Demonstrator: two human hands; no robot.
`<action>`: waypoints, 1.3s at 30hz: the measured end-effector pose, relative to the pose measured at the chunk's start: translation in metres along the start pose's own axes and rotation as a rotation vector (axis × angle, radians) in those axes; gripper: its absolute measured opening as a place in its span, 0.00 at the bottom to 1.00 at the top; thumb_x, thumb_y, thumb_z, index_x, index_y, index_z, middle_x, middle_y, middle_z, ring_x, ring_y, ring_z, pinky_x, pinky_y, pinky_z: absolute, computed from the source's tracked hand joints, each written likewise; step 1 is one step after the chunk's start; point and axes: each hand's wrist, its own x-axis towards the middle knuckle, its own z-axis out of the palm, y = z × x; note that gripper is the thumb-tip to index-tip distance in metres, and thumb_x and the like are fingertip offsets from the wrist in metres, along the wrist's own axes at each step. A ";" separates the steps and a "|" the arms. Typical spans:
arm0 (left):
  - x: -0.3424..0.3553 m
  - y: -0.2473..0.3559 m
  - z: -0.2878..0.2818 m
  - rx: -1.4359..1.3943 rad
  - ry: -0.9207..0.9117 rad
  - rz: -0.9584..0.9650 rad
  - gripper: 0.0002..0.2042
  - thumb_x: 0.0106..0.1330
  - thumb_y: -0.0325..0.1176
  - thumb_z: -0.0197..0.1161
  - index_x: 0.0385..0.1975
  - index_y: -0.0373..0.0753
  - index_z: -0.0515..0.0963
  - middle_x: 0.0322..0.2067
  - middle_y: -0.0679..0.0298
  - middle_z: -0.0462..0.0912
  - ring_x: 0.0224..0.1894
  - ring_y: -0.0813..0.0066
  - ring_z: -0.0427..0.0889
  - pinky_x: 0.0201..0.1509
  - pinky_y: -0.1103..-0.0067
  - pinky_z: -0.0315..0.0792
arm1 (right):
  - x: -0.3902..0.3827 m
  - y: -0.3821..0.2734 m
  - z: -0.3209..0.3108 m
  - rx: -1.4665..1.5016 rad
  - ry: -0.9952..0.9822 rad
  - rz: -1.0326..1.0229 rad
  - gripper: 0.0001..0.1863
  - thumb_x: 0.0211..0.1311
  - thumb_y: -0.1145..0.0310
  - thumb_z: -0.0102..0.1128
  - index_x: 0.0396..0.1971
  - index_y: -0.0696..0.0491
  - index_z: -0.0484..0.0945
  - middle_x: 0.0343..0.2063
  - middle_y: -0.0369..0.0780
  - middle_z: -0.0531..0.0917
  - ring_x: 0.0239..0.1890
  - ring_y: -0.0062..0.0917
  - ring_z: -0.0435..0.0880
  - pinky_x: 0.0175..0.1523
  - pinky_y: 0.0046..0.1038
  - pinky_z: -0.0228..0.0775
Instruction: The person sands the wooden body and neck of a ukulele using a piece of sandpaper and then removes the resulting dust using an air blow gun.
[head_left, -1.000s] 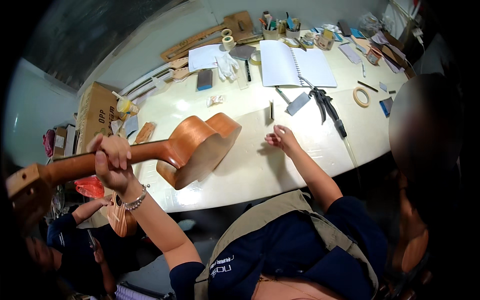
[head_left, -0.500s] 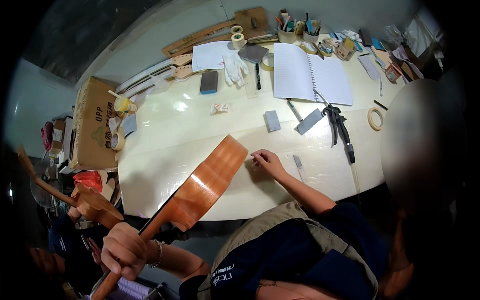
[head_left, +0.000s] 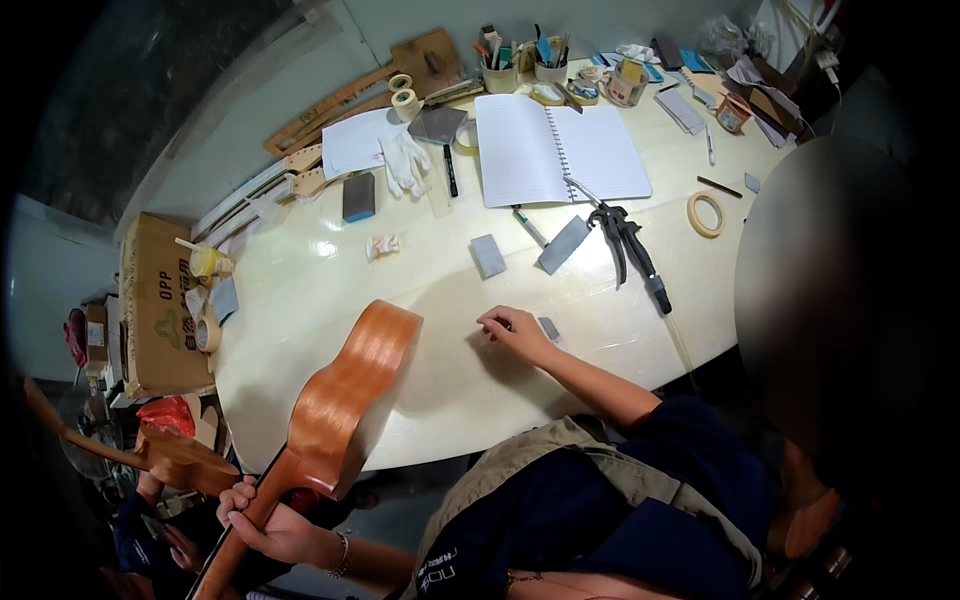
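A glossy brown ukulele point(head_left: 345, 390) slants across the table's near left side, its broad wooden face turned up and its rounded end pointing away from me. My left hand point(head_left: 264, 520) is closed round the neck, close to the body. To the right of the ukulele and apart from it, my right hand point(head_left: 514, 332) is low over the table with its fingers curled together. What those fingers hold, if anything, is hidden. A small grey abrasive piece point(head_left: 549, 328) lies just beside that hand, and a grey sanding sheet point(head_left: 488, 256) lies farther back.
A black air blow gun point(head_left: 628, 245) lies right of centre, beside another grey sheet point(head_left: 564, 245). Behind are an open spiral notebook point(head_left: 520, 150), a white glove point(head_left: 403, 165) and a sanding block point(head_left: 358, 198). A cardboard box point(head_left: 150, 300) stands left, near another person holding an instrument point(head_left: 185, 460).
The ukulele has turned to show more of its broad face and has come lower, nearer to me. My right hand has moved right, toward the small grey piece. The whole view has shifted.
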 end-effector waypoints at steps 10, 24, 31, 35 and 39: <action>-0.023 0.013 -0.005 0.176 0.117 0.199 0.09 0.60 0.34 0.55 0.23 0.46 0.63 0.15 0.73 0.57 0.18 0.80 0.62 0.25 0.84 0.59 | 0.202 -0.063 -0.107 -0.374 0.293 -0.474 0.07 0.56 0.68 0.59 0.30 0.54 0.81 0.26 0.39 0.81 0.26 0.27 0.79 0.34 0.26 0.70; -0.012 -0.008 0.031 -0.126 -0.006 0.094 0.11 0.63 0.31 0.50 0.19 0.44 0.60 0.17 0.71 0.58 0.20 0.80 0.60 0.29 0.82 0.60 | 0.481 -0.117 -0.203 -1.602 0.244 -0.723 0.06 0.51 0.69 0.54 0.25 0.46 0.82 0.21 0.38 0.82 0.33 0.30 0.81 0.59 0.36 0.56; -0.013 -0.006 0.031 -0.127 -0.052 0.077 0.10 0.63 0.31 0.49 0.19 0.44 0.59 0.17 0.71 0.57 0.20 0.80 0.60 0.30 0.81 0.59 | 0.511 -0.044 -0.181 -1.477 0.294 -0.954 0.09 0.56 0.61 0.56 0.29 0.48 0.82 0.24 0.40 0.83 0.38 0.30 0.81 0.66 0.40 0.45; -0.012 -0.007 0.033 -0.140 -0.081 0.073 0.10 0.63 0.31 0.49 0.19 0.44 0.59 0.18 0.71 0.57 0.20 0.79 0.60 0.30 0.81 0.59 | 0.494 -0.047 -0.170 -1.397 0.200 -0.688 0.05 0.48 0.62 0.62 0.23 0.46 0.82 0.20 0.41 0.82 0.30 0.31 0.82 0.52 0.36 0.63; -0.011 -0.004 0.035 -0.148 -0.103 0.073 0.10 0.63 0.32 0.48 0.19 0.44 0.59 0.18 0.71 0.57 0.21 0.79 0.60 0.30 0.81 0.59 | 0.476 -0.062 -0.166 -1.416 0.228 -0.564 0.06 0.44 0.61 0.64 0.21 0.46 0.83 0.20 0.39 0.82 0.28 0.31 0.81 0.44 0.32 0.66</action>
